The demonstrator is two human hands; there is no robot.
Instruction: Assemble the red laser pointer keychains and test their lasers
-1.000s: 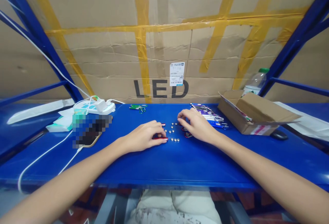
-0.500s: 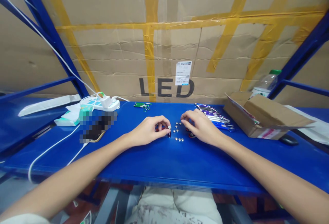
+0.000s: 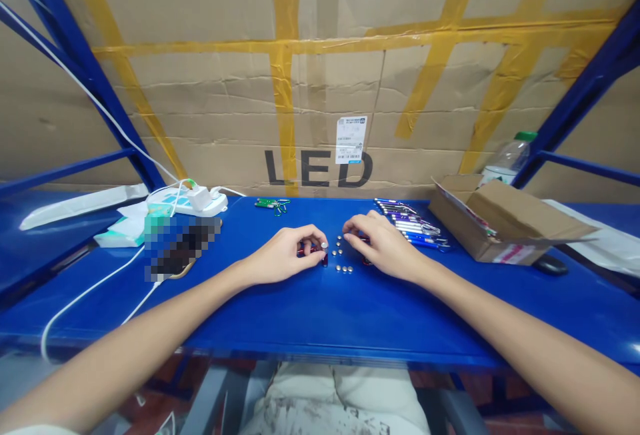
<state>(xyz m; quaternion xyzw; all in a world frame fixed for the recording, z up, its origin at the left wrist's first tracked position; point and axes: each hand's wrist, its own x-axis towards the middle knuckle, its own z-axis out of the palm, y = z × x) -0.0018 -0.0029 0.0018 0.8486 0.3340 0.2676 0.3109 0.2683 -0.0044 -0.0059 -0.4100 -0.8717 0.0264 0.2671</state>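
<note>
My left hand (image 3: pixel 287 254) is closed, thumb and index finger around a small dark red tube (image 3: pixel 325 260). A silver disc (image 3: pixel 325 245) shows at the fingertips, just above the tube. More dark red metal is partly hidden behind those fingers. Several small silver button cells (image 3: pixel 340 252) lie on the blue table (image 3: pixel 320 315) between my hands. My right hand (image 3: pixel 380 243) rests just right of them, fingers bent and tips close together; what they pinch, if anything, is hidden. Under its palm a dark red item (image 3: pixel 367 261) peeks out.
Behind my right hand lies a row of metallic pens or tubes with clips (image 3: pixel 415 225). Green carabiner pieces (image 3: pixel 273 205) sit at the back. An opened carton (image 3: pixel 500 222) stands right, a phone (image 3: pixel 185 248) and a power strip (image 3: pixel 200 202) left. A large cardboard box (image 3: pixel 225 102) forms the back wall.
My right hand's fingertips have drawn closer together over a button cell that showed beside them before. My left hand keeps its grip. The whole view has shifted slightly.
</note>
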